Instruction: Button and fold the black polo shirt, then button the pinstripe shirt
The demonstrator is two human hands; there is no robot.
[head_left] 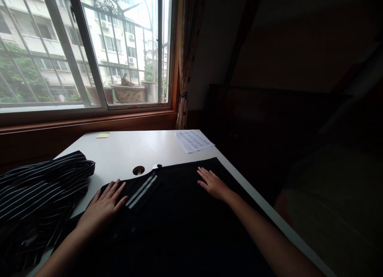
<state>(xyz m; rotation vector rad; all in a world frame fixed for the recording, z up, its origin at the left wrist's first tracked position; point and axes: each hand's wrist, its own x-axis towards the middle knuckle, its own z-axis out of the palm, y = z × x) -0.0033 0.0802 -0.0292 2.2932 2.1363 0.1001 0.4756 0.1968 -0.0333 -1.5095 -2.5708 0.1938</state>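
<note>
A black garment [176, 213] with two pale stripes lies spread over the white table. My left hand [104, 203] rests flat on its left part, beside the stripes, with the fingers apart. Near the garment's far right corner, my right hand [212, 183] also lies flat on the cloth, fingers stretched out. Neither hand grips anything. Two small round buttons or snaps show faintly below the stripes. Most folds of the dark cloth are lost in shadow, so its kind is hard to make out.
A black cloth with white stripes [44, 189] is heaped at the left of the white table [119, 149]. Printed papers [194, 141] and a yellow note [103, 135] lie farther back. Behind the garment is a round hole [138, 170] in the tabletop. A window [125, 50] stands beyond.
</note>
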